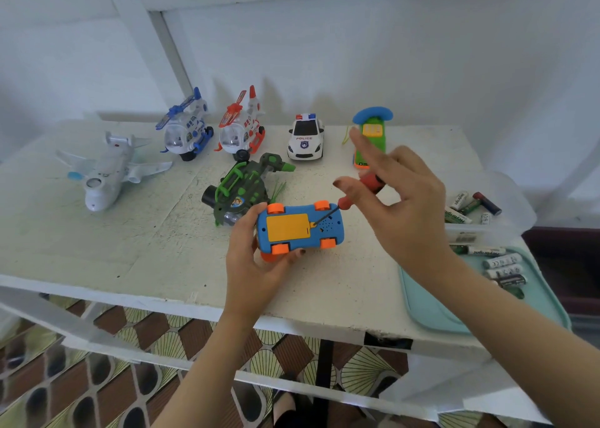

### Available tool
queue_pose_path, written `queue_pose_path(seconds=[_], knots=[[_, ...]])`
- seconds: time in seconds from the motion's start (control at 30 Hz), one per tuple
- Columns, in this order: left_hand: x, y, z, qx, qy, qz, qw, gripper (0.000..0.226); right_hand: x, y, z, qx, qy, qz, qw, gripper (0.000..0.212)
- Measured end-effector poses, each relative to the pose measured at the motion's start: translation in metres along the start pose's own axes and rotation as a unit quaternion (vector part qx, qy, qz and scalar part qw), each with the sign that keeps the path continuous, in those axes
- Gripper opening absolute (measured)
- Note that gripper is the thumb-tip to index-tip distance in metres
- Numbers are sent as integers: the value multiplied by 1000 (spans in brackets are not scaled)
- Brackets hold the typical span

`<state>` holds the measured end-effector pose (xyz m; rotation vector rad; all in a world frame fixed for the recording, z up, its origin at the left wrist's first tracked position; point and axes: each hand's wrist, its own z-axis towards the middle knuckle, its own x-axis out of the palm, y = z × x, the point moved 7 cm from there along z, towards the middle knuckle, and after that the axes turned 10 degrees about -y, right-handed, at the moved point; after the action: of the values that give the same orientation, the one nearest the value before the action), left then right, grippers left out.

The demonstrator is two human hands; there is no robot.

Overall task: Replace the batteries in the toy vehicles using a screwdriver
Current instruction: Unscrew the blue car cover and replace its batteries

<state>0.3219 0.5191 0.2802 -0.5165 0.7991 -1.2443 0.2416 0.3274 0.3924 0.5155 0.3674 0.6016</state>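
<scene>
Two hands in shot now, the left hand (256,262) and the right hand (402,210), both bare, with the forearms (207,356) bare right down to the bottom edge. The nails are painted dark, a deep reddish-brown: one on the left thumb (302,251), another on a right fingertip (337,184). Low down, what looks like a foot (284,403) shows beside something black, too blurred to name
</scene>
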Motion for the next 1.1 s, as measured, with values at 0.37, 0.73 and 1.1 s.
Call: queue_pose_path(seconds=[0.37,0.73,1.1], knots=[[0,1,0,-7,2,0,1000,74,4,13,-1,-14,40,76,996,54],[1,2,1,-11,3,1,1000,73,12,9,-7,-5,130,52,990,57],[0,3,0,-4,0,8,1000,72,6,12,1,-43,35,-32,998,44]])
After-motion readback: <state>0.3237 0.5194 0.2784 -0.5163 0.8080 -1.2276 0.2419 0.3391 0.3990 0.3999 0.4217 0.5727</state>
